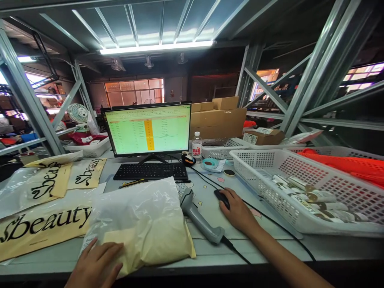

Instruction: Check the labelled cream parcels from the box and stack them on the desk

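My right hand (238, 210) curls over a black computer mouse (222, 198) on the desk mat. A full, pale yellow and white plastic mailer bag (150, 224) lies in front of me. Flat on its lower left corner rests my left hand (97, 262), fingers apart and not gripping. Between the bag and the mouse lies a grey barcode scanner (202, 220) with its cable running toward me. Behind them stand a black keyboard (150, 172) and a lit monitor (148, 130) showing a spreadsheet with an orange column.
More mailer bags (45, 228) printed "beauty" cover the left side. At right, a white plastic basket (264, 200) holds several wrapped rolls beside red-orange netting (345, 164). A water bottle (197, 148), tape roll (209, 164) and cardboard boxes (219, 122) are farther back. Metal rack posts frame both sides.
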Demonstrator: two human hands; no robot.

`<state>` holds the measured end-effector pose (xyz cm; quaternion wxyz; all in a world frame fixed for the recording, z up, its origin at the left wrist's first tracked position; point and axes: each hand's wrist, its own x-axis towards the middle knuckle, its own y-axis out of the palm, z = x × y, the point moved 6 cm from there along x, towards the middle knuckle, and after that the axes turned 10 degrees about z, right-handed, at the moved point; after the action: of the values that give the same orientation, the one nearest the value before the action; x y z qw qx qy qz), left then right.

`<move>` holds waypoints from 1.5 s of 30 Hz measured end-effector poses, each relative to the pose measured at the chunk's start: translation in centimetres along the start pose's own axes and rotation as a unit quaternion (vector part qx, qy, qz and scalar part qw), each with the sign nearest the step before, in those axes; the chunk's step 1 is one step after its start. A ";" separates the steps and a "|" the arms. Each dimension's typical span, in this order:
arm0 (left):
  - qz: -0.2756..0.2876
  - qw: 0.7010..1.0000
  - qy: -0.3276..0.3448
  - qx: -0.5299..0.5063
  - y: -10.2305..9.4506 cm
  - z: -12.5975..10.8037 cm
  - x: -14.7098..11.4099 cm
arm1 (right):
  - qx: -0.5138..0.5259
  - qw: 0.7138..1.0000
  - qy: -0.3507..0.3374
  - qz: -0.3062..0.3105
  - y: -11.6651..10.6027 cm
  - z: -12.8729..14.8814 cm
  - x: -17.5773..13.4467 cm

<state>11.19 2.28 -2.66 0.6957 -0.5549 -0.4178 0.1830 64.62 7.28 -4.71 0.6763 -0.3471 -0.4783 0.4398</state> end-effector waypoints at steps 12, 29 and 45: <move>0.143 0.975 0.033 -0.166 -5.2 -0.5 22.0 | -0.005 1.000 0.006 -0.010 -0.1 0.1 -0.1; 0.195 0.975 0.079 -0.065 11.6 -7.2 36.7 | -0.018 1.000 0.004 -0.010 -0.1 0.8 -0.7; 0.365 0.926 -0.072 -0.070 0.9 7.5 23.9 | -0.026 0.999 -0.013 0.026 0.0 0.4 -0.1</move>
<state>19.49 24.37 5.86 0.5086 -0.7017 -0.2470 0.4335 64.17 7.18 -4.65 0.6488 -0.3712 -0.4895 0.4490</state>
